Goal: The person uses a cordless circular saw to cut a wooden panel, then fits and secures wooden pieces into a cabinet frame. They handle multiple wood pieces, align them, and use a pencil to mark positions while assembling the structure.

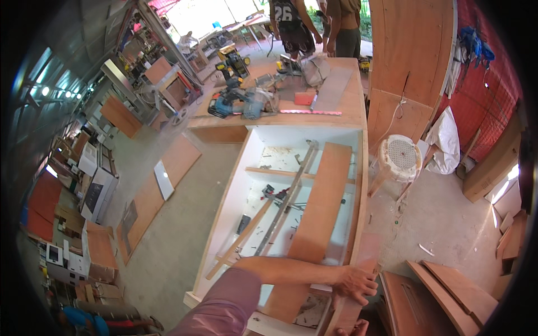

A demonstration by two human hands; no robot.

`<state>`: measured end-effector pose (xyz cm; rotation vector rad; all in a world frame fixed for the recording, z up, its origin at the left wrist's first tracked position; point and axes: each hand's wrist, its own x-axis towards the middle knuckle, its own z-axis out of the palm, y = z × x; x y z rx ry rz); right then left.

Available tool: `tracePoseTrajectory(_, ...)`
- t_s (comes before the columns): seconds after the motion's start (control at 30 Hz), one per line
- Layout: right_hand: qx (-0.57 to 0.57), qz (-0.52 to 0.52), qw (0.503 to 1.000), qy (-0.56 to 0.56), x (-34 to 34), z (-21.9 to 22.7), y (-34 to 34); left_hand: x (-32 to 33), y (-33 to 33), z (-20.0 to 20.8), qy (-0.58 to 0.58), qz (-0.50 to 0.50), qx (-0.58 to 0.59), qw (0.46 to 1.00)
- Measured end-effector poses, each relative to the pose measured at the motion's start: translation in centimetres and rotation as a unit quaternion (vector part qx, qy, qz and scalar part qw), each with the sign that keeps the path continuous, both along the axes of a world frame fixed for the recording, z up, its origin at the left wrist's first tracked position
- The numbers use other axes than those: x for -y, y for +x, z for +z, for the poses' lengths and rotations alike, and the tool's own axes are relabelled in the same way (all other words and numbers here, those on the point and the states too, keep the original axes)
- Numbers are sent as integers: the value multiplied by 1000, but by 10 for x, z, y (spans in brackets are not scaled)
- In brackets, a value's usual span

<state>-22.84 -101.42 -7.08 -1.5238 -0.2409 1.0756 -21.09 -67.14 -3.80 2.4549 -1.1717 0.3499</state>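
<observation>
My left arm, in a purple sleeve, reaches across a white-lined wooden cabinet frame [224,215] lying on its back. My left hand [356,284] is closed over a narrow plywood strip [348,315] along the cabinet's right side. At the lower edge, my right hand [358,328] shows only in part, its fingers curled at the same strip. A wider plywood board [320,207] lies lengthwise in the cabinet. Beside it are a long metal bar clamp [286,196] and a thin wooden stick [244,236].
Blue power tools [241,103] and a red box [304,98] sit on the wooden surface beyond. To the right stand a round white stool [400,154] and stacked wooden panels [426,299]. Boards [159,193] lie on the left floor; people [294,25] stand at the back.
</observation>
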Motion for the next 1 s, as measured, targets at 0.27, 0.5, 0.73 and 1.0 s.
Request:
tracePoseTrajectory(0.27,-143,82,984,63,-83,14,77,-33,9,30,-4,7,-211,977)
tracePoseTrajectory(0.5,-28,78,987,140,-299,-4,192,-197,91,78,4,402,-81,912)
tracePoseTrajectory(0.73,-21,167,981,93,-411,16,228,-284,148,58,105,426,-111,892)
tracePoseTrajectory(1.0,111,135,980,91,-408,9,221,-300,165,31,166,383,-153,896)
